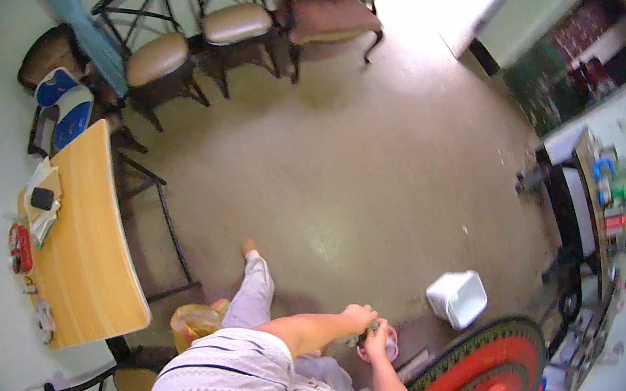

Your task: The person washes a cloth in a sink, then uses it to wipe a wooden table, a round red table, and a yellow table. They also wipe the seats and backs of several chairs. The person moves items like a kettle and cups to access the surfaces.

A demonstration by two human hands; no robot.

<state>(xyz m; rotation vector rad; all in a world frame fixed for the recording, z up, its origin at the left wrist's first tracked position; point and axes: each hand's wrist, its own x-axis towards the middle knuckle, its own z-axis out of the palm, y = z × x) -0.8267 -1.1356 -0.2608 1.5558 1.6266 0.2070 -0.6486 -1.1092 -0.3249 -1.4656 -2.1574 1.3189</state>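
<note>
My left hand (359, 317) and my right hand (379, 340) are close together in front of my body, low in the view. Their fingers are closed around a small dark greenish thing (364, 337), mostly hidden and too small to name. Just beneath my right hand is a pink round container (391, 345), partly covered by the hand and forearm. To the right of my hands, a white square bin (458, 299) stands on the floor, its top open.
A round red table (470, 378) with a patterned rim lies at lower right. At left stands a wooden-topped table (94, 244) with papers. Cushioned chairs (236, 25) line the far wall. A yellowish plastic bag (196, 324) rests beside my leg. A cluttered desk (594, 210) is at right.
</note>
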